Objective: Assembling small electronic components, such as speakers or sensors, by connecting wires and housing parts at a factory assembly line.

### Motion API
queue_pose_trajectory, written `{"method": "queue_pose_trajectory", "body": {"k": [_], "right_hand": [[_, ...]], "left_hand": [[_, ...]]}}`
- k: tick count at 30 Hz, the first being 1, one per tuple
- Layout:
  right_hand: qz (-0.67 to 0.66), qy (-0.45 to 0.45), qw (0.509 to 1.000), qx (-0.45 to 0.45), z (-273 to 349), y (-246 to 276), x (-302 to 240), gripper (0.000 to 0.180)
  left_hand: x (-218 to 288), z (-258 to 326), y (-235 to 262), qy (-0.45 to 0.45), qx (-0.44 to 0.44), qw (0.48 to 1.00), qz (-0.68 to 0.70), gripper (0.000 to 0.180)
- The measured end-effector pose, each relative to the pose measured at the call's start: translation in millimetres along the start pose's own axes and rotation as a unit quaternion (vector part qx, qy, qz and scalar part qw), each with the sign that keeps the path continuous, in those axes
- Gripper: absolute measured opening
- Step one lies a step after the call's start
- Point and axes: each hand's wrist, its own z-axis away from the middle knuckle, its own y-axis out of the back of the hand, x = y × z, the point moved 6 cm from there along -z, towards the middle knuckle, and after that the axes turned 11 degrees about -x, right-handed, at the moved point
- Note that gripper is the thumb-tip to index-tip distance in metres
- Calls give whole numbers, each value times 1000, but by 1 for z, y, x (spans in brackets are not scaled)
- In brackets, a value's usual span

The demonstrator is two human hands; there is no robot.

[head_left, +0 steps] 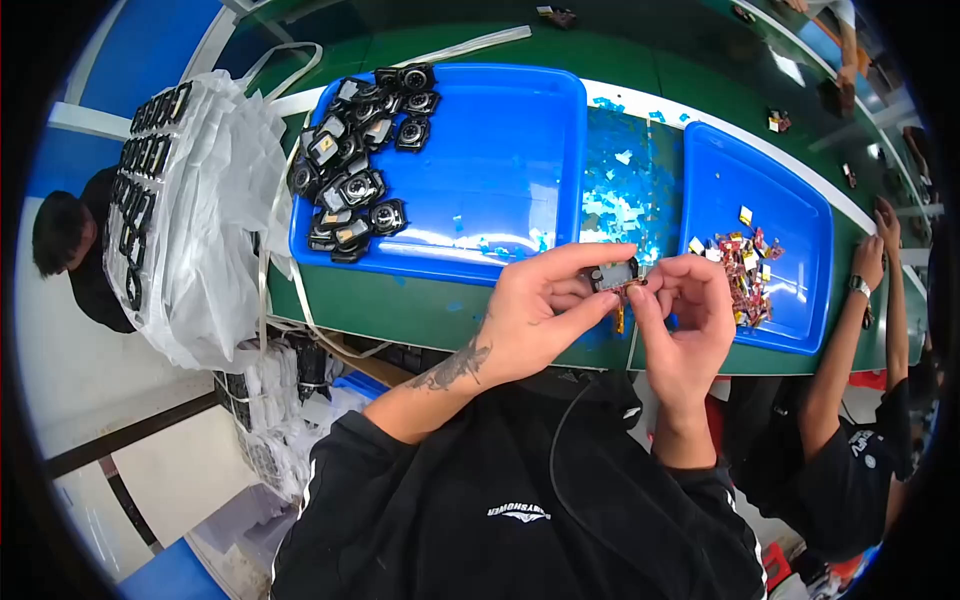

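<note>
head view shows both hands meeting over the near edge of a green table (420, 300), pinched together on one small black component (612, 275). left hand (545, 315) has its thumb and forefinger clamped on the left end of the part, with a tattoo showing on the wrist below. right hand (690, 320) closes its fingertips on the right end, where a thin yellowish strip (621, 318) hangs down from the part. the part sits just in front of the person's chest, held up off the table and between two blue trays. to the left and farther away lies the large blue tray (500, 150), with a heap of black camera-like modules (360, 150) piled in its left half and its right half mostly bare blue. between the trays the green surface is strewn with light blue film scraps (625, 190). to the right sits the smaller blue tray (790, 250), holding a small pile of red and yellow bits (745, 270) near its near-left corner. far left, a bulky clear plastic bag (210, 210) rests on the table edge with a row of black parts along its side. at the right rim, another person's arm (850, 340), wearing a wristwatch, reaches up toward the smaller tray's edge.
</note>
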Motion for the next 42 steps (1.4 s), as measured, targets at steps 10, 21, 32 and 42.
{"method": "queue_pose_trajectory", "body": {"k": [10, 21, 32, 42], "right_hand": [[4, -10, 1000, -2, 0, -5, 1, 39], [-115, -67, 985, -106, -28, -14, 7, 39], [257, -152, 954, 16, -280, 136, 120, 51], [261, -176, 949, 31, -293, 130, 143, 61]], "left_hand": [[4, 1, -6, 3, 57, 998, 15, 48], [13, -5, 5, -26, 26, 999, 34, 41], [246, 77, -48, -347, -53, 834, -426, 40], [260, 117, -41, -351, -50, 750, -558, 10]]}}
